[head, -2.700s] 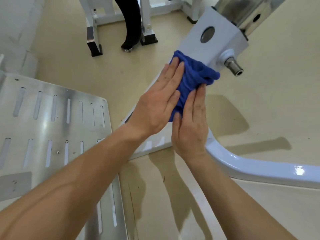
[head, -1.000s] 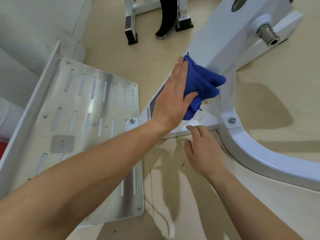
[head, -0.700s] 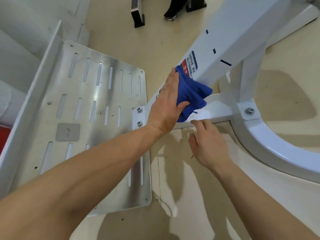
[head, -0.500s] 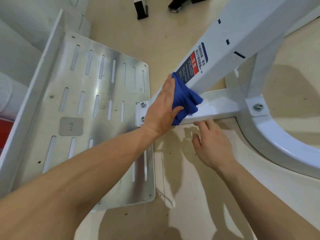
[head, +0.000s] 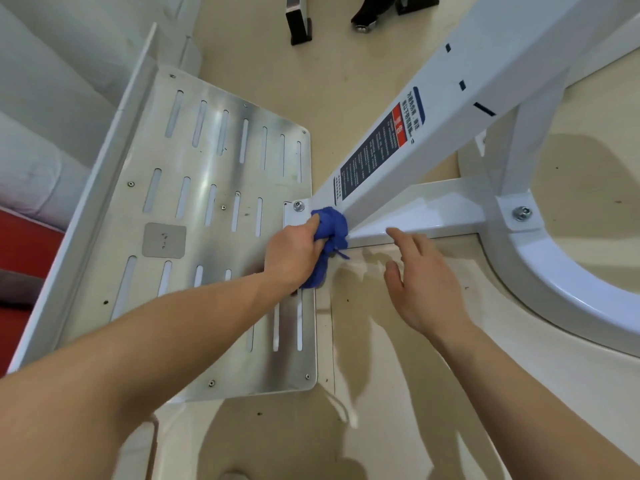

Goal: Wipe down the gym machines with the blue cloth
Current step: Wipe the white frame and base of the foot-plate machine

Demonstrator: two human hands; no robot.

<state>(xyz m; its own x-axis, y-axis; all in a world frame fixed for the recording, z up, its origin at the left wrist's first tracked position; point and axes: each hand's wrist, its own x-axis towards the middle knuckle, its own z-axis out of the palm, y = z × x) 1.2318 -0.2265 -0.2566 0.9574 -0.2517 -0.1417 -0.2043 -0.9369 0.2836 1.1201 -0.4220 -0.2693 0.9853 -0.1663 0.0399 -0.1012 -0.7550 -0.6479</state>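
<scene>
The blue cloth [head: 329, 233] is bunched in my left hand [head: 294, 252] and pressed against the foot of the white slanted beam [head: 450, 109] of the gym machine, where it meets the base near a bolt [head: 298, 206]. My right hand [head: 419, 282] is open with fingers spread, its fingertips touching the edge of the white cross bar [head: 433, 213] just right of the cloth. A black and red label [head: 377, 150] runs along the beam above the cloth.
A slotted metal footplate [head: 194, 220] lies to the left under my left forearm. A curved white base tube [head: 568, 289] sweeps to the right. Beige floor is below. Black feet of another machine [head: 299, 27] stand at the top. Red flooring [head: 24, 251] shows at far left.
My left hand has slid the cloth down the slanted beam to its foot, uncovering the label. My right hand left the cloth early on and now rests by the cross bar.
</scene>
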